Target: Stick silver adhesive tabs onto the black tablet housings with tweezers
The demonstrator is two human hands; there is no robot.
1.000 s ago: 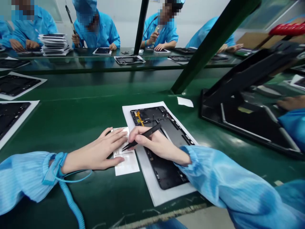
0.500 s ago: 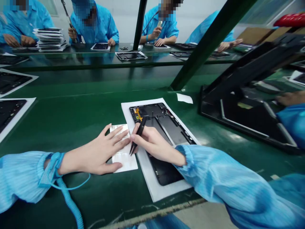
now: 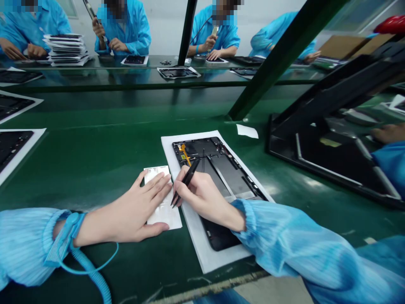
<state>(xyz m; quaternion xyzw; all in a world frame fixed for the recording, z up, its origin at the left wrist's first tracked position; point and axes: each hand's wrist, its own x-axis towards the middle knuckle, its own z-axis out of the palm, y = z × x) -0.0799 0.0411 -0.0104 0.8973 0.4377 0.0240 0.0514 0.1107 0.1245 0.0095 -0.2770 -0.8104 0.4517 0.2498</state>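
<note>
My left hand (image 3: 144, 211) lies flat with fingers stretched over a small white sheet (image 3: 172, 219) that has faint printed marks or stickers on it. A blue wrist strap with a coiled cord circles that wrist. Black tweezers (image 3: 189, 174) are pinched in my right hand (image 3: 205, 192), their tips pointing down above the sheet's right edge, close to my left fingertips. Under my right forearm sits an opened tablet (image 3: 234, 169), dark inside with an orange flex cable (image 3: 186, 154) near its upper left corner. White paper (image 3: 169, 147) lies beneath the tablet. My right hand hides part of it.
A black stand (image 3: 329, 164) is at the right, beside a slanted green post (image 3: 268, 71). A paper scrap (image 3: 247, 131) lies near the post's foot. More tablet housings (image 3: 14, 147) rest at the left. Co-workers in blue sit across the bench, near a stack of papered panels (image 3: 65, 50).
My left hand has shifted slightly on the white sheet, its thumb farther right. The tweezers stay in my right hand, tips near the same spot. Across the bench, a co-worker's hand has lifted from the table.
</note>
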